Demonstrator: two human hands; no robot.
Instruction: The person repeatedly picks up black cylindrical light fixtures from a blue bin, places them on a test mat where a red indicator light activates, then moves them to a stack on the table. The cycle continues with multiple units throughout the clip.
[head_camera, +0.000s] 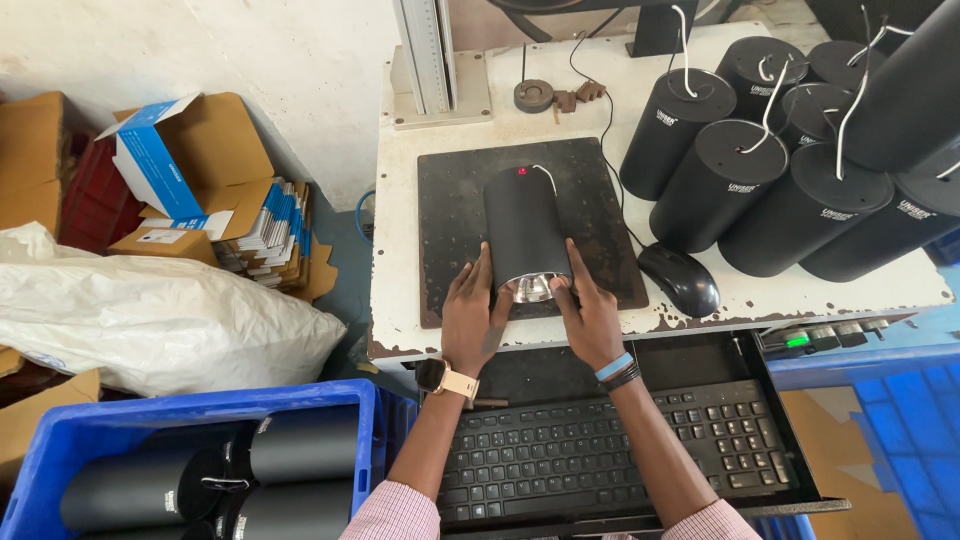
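- Cylinder (524, 232) lies on its side on the dark mat (450, 200), in the middle of the white worktop (400, 200).
- Long axis runs straight away from the person; the open, shiny reflector end faces them, the closed end with a red dot and a white wire points away.
- Body is matte black and smooth; the mat is flat, square and scuffed; the worktop paint is chipped along the near edge.
- Left hand (474, 318) and right hand (590, 318) lie palm down, fingers pressed to either side of the near end, steadying the cylinder between them rather than wrapping round it.
- More black cylinders (760, 180) stand upright at right, beside a mouse (680, 280).
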